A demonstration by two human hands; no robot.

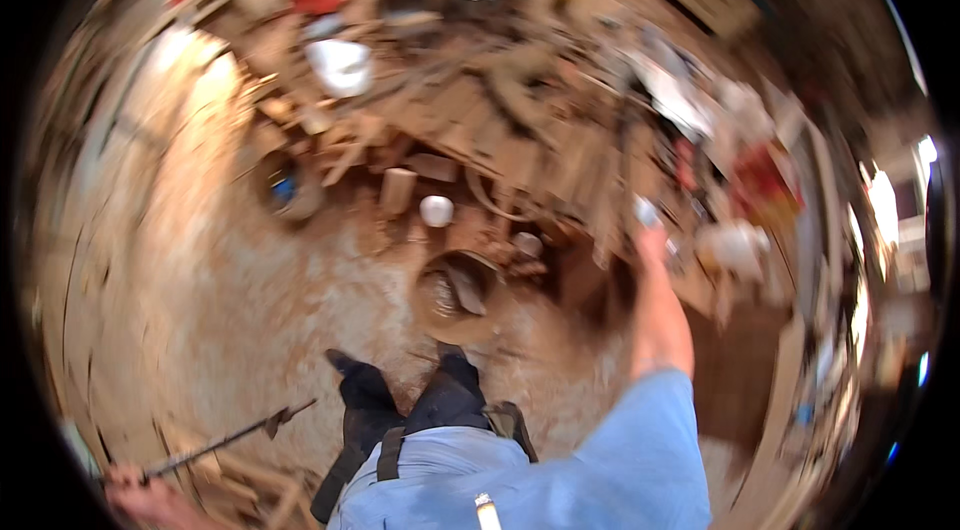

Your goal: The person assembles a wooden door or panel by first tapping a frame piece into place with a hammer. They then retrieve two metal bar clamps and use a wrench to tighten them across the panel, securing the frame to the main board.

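Note:
At the lower left, my left hand [140,495] is closed around a long thin dark rod [215,444], which slants up to the right and has a wider brown piece close to its tip. My right arm, in a light blue sleeve, stretches out over the cluttered workbench [480,120]. The right hand [652,242] is smeared by motion, its fingers not clear. A small whitish object [644,210] shows at its fingertips; I cannot make out what it is or whether it is held.
A round bucket [425,315] with liquid and a brown slab inside stands before my feet. Further left is another round container [268,185] with something blue in it. A white cup [436,211] sits near the bench's front. Wood pieces [245,490] lie at lower left.

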